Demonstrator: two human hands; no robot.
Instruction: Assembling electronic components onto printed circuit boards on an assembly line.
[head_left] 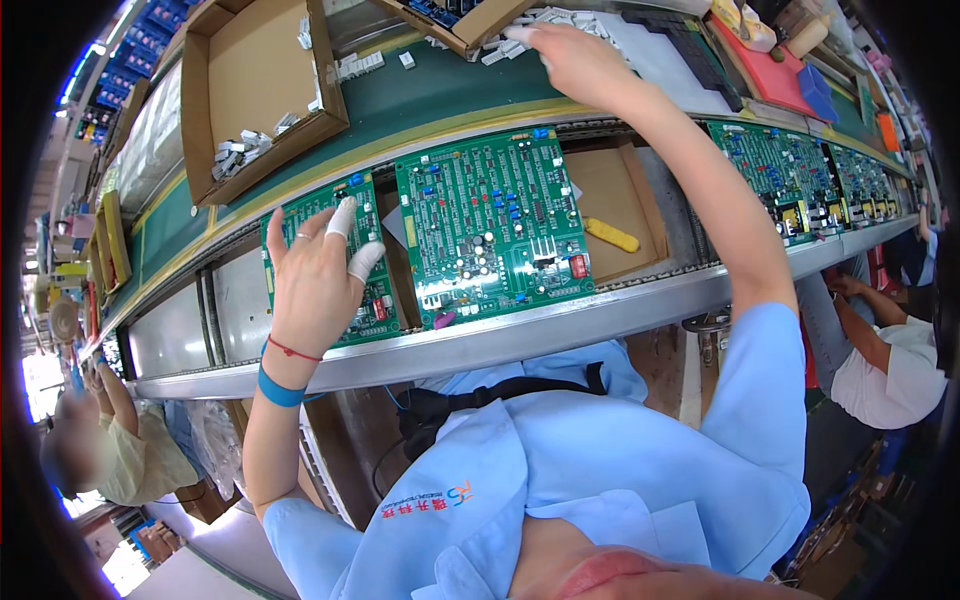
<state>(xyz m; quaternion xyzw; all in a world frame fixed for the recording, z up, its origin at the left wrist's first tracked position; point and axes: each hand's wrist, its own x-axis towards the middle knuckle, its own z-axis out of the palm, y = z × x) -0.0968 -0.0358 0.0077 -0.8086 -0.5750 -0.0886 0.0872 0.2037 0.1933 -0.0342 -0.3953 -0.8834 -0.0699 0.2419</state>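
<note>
My left hand (318,280) rests over a green circuit board (375,215) at the left of the rail, with its fingers spread and white covers on the thumb and one finger. Nothing shows between those fingertips. My right hand (582,68) reaches to the far side, its covered fingertip stretched out at a pile of small white connectors (555,17). Whether that fingertip touches a connector cannot be made out. Between my arms lies a second, fully visible circuit board (490,220), filled with small components.
An open cardboard box (262,85) with white connectors stands far left; another box (470,25) sits beside the pile. A yellow-handled tool (611,235) lies in a carton on the line. More circuit boards (765,175) stand to the right. A metal rail (650,295) runs along the near edge. Co-workers sit at both sides.
</note>
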